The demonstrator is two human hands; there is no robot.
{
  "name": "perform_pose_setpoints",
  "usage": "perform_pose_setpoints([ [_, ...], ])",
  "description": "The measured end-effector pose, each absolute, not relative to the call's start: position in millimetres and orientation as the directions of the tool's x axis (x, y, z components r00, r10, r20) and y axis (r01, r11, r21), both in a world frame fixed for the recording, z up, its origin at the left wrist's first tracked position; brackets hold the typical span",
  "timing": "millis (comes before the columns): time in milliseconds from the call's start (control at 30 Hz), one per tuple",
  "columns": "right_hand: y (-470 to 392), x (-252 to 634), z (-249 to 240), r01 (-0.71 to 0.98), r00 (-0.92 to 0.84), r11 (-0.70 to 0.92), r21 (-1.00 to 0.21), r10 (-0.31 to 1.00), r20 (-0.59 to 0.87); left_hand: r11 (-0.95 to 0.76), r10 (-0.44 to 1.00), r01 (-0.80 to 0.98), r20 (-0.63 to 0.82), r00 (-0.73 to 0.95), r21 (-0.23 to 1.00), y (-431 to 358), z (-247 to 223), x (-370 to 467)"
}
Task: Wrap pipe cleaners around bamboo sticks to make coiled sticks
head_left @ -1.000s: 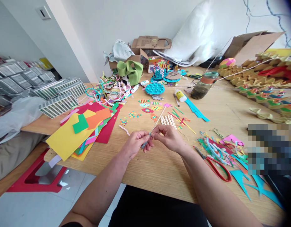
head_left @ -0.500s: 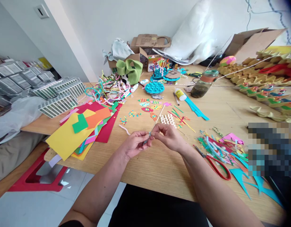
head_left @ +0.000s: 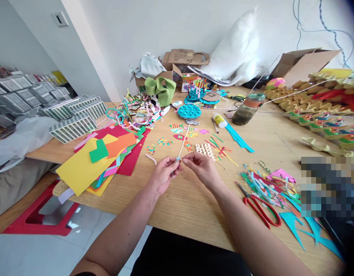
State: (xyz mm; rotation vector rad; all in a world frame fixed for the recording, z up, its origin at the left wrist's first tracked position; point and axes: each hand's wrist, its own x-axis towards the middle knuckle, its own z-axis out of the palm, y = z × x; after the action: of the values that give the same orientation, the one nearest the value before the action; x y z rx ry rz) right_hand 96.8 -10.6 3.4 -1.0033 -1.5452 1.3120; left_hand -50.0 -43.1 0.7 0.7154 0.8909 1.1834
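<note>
My left hand (head_left: 165,172) is closed around the lower end of a thin wooden stick (head_left: 184,142), which points up and away over the table. A small light-blue piece (head_left: 178,158) sits around the stick just above my left fingertips. Close on its right, my right hand (head_left: 202,169) holds thumb and forefinger pinched together; what is between them, if anything, is too small to make out. Beyond the hands lie paper fish (head_left: 178,137), rows of small cream pieces (head_left: 205,151) and a short pale pink pipe cleaner (head_left: 151,159).
Coloured paper sheets (head_left: 79,168) are piled at the left. Red-handled scissors (head_left: 263,211) lie at the right beside paper scraps (head_left: 260,184). Farther back stand a glue bottle (head_left: 220,120), a glass jar (head_left: 246,113) and a turquoise dotted disc (head_left: 189,111).
The stick has swung left and stands more upright. My right fingers have come away slightly from the left fingertips, so the light-blue piece shows more. The camera view has shifted a little.
</note>
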Motion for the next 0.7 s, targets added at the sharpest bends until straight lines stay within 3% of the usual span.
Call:
perform_pose_setpoints([
  [400,-12.4,92.9,-0.3,-0.002,-0.278,0.038,-0.999,0.960,0.037,0.272,0.962,-0.447,-0.233,0.141,0.852,-44.9,1.8,-45.8],
  [700,-14.6,91.8,2.3,-0.137,-0.347,-0.036,-0.990,0.938,0.014,0.298,0.955,-0.498,-0.250,0.162,0.815,-43.9,1.6,-45.6],
])
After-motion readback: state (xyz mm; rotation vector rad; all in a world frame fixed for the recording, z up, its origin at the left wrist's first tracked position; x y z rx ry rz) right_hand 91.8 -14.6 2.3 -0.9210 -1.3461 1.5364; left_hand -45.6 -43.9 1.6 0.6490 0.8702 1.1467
